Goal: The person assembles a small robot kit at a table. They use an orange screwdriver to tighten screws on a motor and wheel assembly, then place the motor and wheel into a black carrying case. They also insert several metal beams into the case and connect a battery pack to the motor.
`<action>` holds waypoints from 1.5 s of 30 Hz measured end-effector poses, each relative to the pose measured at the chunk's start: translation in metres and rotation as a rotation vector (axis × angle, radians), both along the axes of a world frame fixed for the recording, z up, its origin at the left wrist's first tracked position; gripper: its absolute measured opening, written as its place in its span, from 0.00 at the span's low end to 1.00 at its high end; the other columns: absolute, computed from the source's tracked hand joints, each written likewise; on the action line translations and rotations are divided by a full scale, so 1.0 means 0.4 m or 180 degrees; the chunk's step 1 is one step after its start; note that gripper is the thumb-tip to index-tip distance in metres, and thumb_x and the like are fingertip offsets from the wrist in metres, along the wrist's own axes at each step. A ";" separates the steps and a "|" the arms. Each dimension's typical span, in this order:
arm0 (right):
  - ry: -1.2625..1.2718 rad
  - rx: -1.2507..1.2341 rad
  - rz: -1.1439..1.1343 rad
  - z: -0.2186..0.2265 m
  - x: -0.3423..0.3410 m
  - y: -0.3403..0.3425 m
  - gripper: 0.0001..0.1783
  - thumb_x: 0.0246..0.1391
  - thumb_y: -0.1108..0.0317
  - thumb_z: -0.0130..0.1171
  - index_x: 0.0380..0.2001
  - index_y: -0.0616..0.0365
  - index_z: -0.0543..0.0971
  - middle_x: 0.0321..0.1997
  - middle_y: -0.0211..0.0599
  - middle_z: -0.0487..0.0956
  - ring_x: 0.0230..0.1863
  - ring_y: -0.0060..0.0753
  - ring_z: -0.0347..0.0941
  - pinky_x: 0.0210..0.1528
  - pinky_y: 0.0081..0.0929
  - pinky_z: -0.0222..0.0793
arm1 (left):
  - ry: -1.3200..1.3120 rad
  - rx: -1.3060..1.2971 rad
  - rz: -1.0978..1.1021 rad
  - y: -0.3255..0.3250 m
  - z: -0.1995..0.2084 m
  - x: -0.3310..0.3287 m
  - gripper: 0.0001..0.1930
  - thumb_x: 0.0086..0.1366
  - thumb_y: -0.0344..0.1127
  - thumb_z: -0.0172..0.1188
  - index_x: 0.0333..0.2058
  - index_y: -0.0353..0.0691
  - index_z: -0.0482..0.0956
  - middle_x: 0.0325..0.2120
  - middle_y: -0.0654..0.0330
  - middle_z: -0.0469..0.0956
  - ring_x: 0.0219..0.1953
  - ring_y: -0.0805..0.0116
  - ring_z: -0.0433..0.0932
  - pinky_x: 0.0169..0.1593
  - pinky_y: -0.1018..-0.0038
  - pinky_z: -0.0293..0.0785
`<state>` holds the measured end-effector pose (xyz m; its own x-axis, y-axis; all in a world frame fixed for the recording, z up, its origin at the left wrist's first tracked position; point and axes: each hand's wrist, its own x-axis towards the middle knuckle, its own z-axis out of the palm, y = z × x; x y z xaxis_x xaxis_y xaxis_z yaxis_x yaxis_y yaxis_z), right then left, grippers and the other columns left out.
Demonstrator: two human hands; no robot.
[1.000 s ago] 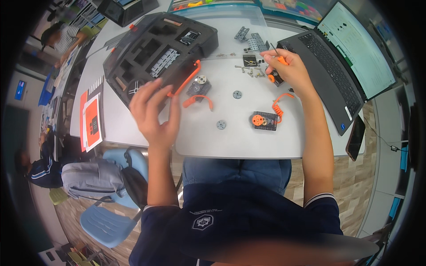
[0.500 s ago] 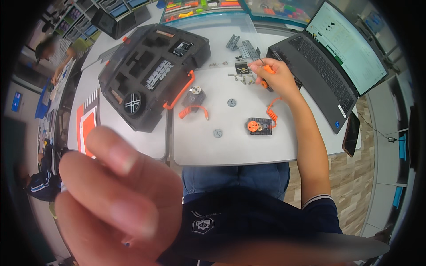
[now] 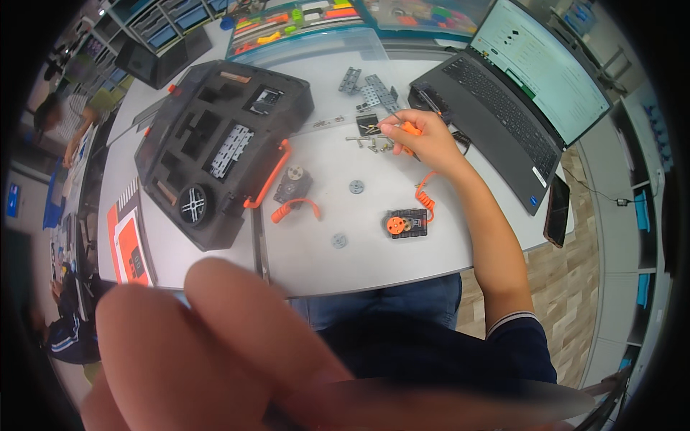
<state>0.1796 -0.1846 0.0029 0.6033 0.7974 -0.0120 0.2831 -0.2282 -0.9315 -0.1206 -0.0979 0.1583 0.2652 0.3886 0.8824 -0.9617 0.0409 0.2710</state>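
My right hand (image 3: 433, 141) is closed round the orange handle of a screwdriver (image 3: 411, 128), over the far middle of the table. Just left of its fingers lie loose screws (image 3: 371, 143) and a small black packet (image 3: 368, 123). Beyond them are grey perforated metal brackets (image 3: 374, 87). My left hand (image 3: 194, 345) looms large and blurred at the lower left, near the camera, with fingers bent; whether it holds anything is hidden. Nearer me sits a black motor with an orange disc (image 3: 413, 223) and coiled orange cable. Two grey round hubs (image 3: 356, 187) lie left of it.
A dark foam-lined case (image 3: 291, 108) with an orange handle fills the left side, beside a grey motor (image 3: 293, 185). An open laptop (image 3: 496, 115) and a phone (image 3: 557, 211) stand right. Behind is a bin of coloured parts (image 3: 298, 25). Another person (image 3: 72, 115) sits far left.
The view has shifted, so the table things appear further left. My left hand's fingers have turned and now show lower in the picture. My right hand keeps the screwdriver by the screws.
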 end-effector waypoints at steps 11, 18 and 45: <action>-0.0111 -0.0040 -0.0013 -0.011 0.000 -0.002 0.18 0.59 0.52 0.66 0.40 0.56 0.85 0.20 0.28 0.82 0.26 0.14 0.76 0.32 0.21 0.65 | 0.1096 0.0080 0.0122 0.070 0.007 -0.061 0.22 0.41 0.22 0.73 0.29 0.51 0.69 0.30 0.76 0.69 0.39 0.80 0.62 0.45 0.73 0.56; -0.0138 -0.0018 -0.0043 0.006 -0.015 -0.003 0.18 0.59 0.53 0.66 0.41 0.56 0.85 0.22 0.29 0.83 0.28 0.16 0.79 0.34 0.20 0.66 | 0.0462 -0.0263 0.0698 0.090 -0.037 -0.085 0.22 0.40 0.25 0.74 0.28 0.49 0.68 0.30 0.74 0.68 0.39 0.77 0.61 0.46 0.72 0.54; -0.2073 -0.0556 -0.1843 0.027 0.094 -0.068 0.27 0.44 0.54 0.75 0.44 0.62 0.85 0.39 0.46 0.86 0.39 0.41 0.84 0.43 0.35 0.78 | 0.0082 -0.0140 0.0993 0.085 -0.060 -0.121 0.15 0.48 0.34 0.67 0.32 0.43 0.71 0.33 0.62 0.70 0.42 0.64 0.64 0.51 0.63 0.54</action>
<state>0.2173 -0.2118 0.0139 0.8410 0.3840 0.3812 0.5407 -0.6239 -0.5643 -0.1688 -0.0639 0.1342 0.1492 0.4925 0.8574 -0.9226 -0.2427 0.3000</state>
